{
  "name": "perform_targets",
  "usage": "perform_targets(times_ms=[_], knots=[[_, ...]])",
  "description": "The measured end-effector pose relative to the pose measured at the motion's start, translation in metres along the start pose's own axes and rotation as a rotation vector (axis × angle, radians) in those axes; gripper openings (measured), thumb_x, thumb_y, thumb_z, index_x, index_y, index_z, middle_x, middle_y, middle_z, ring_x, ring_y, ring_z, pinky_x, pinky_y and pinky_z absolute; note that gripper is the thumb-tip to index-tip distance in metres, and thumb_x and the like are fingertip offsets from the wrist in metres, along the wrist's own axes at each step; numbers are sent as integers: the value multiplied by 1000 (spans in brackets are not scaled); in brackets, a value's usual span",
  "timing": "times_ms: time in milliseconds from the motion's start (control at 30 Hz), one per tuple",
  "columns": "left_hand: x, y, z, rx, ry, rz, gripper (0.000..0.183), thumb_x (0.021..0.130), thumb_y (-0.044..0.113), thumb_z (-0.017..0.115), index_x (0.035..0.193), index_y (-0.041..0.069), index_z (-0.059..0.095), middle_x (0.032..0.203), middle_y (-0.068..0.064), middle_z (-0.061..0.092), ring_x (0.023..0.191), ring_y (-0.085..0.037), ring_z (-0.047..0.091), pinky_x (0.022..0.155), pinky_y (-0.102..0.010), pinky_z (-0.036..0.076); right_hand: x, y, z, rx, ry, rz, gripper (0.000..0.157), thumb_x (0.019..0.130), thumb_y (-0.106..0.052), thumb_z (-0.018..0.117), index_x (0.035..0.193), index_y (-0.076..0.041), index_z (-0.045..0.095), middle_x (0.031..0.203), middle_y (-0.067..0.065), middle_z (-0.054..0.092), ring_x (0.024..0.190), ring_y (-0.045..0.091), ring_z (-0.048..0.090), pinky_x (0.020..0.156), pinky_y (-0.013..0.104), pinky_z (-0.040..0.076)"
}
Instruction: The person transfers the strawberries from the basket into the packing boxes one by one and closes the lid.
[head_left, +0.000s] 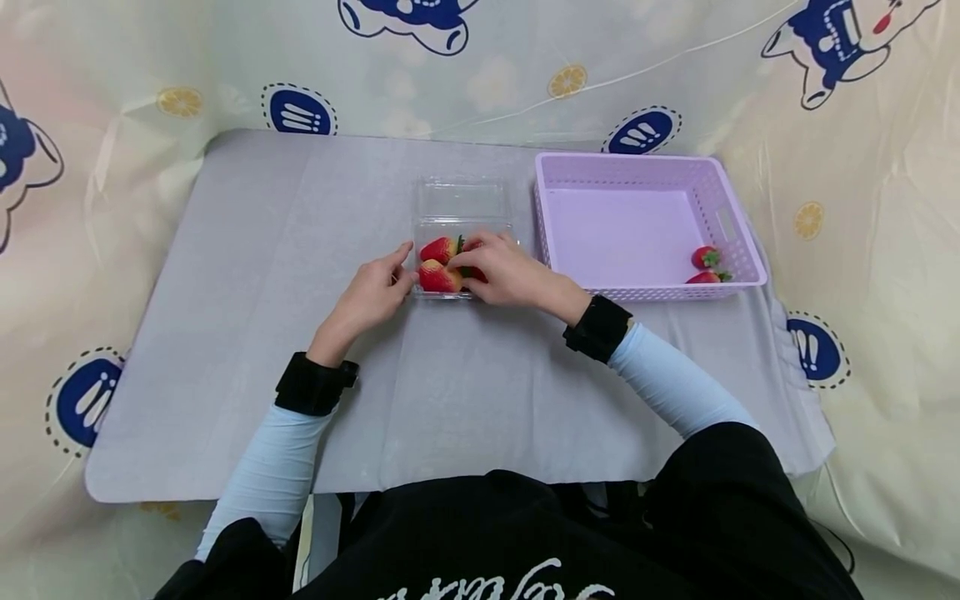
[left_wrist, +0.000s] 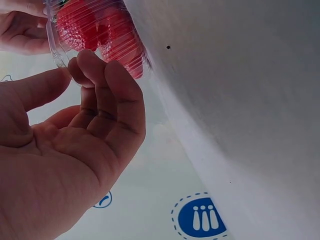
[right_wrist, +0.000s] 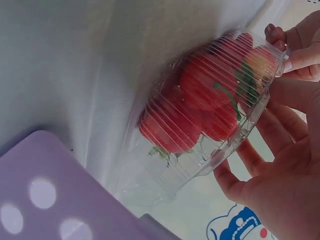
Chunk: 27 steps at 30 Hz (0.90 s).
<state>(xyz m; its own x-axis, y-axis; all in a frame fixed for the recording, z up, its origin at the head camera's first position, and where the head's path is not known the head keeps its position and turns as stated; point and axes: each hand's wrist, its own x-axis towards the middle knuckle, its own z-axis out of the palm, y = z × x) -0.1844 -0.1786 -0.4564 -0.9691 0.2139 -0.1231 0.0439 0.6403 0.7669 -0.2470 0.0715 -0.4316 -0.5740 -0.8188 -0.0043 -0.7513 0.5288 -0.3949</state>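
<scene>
A clear plastic clamshell box sits mid-table, its lid folded back away from the person. Red strawberries fill its base, seen through the ribbed wall in both wrist views. My left hand is at the box's left side, thumb and fingertips pinching its rim in the left wrist view. From the right, my right hand reaches over the rim into the box. Its thumb and index finger close around a strawberry there; the other fingertips are partly hidden among the fruit.
A lilac plastic basket with perforated walls stands to the right of the box. Two strawberries lie in its near right corner. A grey cloth covers the table, and a printed curtain hangs around its back and sides.
</scene>
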Motion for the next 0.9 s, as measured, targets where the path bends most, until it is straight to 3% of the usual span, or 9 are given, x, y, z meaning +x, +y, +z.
perform_targets(times_ms=[267,900], knots=[[0,0,0,6,-6,-8,62,110,16,56,165,3,31,83,-13,52,69,-27,49,62,-35,42,-1,2,-1,41,-15,10,42,96,1,62,135,-12,73,133,9,66,135,30,44,114,56,32],[1,1,0,9,4,1,61,110,16,57,164,2,33,82,-12,51,68,-26,48,61,-35,40,-2,6,-7,82,9,-55,45,98,7,47,131,-7,74,131,7,69,133,29,47,117,47,33]])
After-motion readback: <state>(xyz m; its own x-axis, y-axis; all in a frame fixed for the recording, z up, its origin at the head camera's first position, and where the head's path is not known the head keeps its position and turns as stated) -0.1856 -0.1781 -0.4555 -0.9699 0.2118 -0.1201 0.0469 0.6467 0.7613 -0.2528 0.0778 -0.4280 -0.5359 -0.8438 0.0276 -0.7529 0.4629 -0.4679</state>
